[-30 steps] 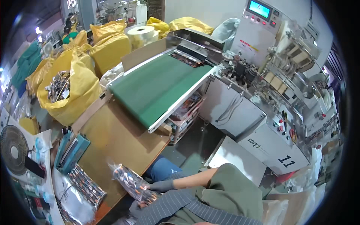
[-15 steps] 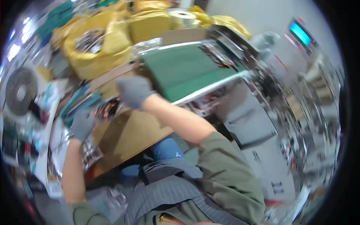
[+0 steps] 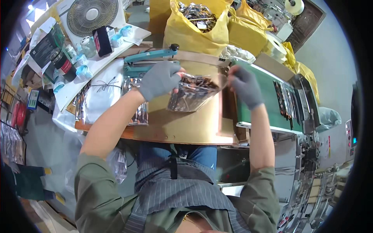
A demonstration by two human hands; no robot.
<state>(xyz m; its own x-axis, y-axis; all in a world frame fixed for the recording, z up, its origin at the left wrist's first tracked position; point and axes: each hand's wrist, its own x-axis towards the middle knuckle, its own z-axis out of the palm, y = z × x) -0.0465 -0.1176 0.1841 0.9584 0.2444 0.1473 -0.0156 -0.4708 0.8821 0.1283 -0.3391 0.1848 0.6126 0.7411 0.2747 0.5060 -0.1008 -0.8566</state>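
Observation:
A clear plastic bag (image 3: 190, 93) full of small dark packets tilts above the tan work board in front of me. My left hand (image 3: 160, 80), in a grey fingerless glove, is closed on its upper left edge. Off its upper right corner, my right hand (image 3: 245, 86) in a matching glove has its fingers pinched together, apparently on the stretched film; blur hides the exact contact. A teal hand sealer (image 3: 149, 56) with a black knob stands just behind my left hand. Flat filled packets (image 3: 140, 114) lie under my left forearm.
Right of the board runs a green conveyor belt (image 3: 252, 97) bearing a row of slim packets (image 3: 286, 103). A large yellow sack (image 3: 198, 37) of packets stands behind. At left are a stack of clear bags (image 3: 101, 95), a fan (image 3: 92, 14) and a phone (image 3: 102, 41) on a white shelf.
My view has swung left. The bag, earlier low between my hands beside the sealer, is now over the middle of the board, and my right hand has shifted to its right side.

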